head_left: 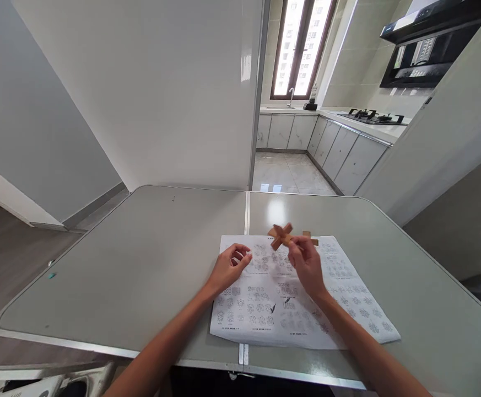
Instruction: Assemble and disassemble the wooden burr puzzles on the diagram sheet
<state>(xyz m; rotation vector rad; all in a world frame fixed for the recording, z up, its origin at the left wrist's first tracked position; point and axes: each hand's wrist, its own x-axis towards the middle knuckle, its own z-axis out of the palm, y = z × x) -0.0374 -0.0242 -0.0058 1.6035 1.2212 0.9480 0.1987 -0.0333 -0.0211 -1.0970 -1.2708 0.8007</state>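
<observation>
My right hand (307,264) pinches one arm of a cross-shaped wooden puzzle piece (280,236), held up over the far edge of a printed instruction sheet (265,325). The piece looks like several notched wooden sticks joined together, slightly blurred. Just behind my right fingers is another wooden piece (307,234), partly hidden by the hand. My left hand (231,267) rests at the left side of the sheet, fingers loosely curved with a gap to the thumb, holding nothing. Small line diagrams cover the paper, which shows fold creases.
The grey folding table (141,264) has a metal seam (247,215) down its middle. A small teal bit (52,275) lies near its left edge. Beyond stand a white wall panel (174,99) and a kitchen with a gas stove (374,117).
</observation>
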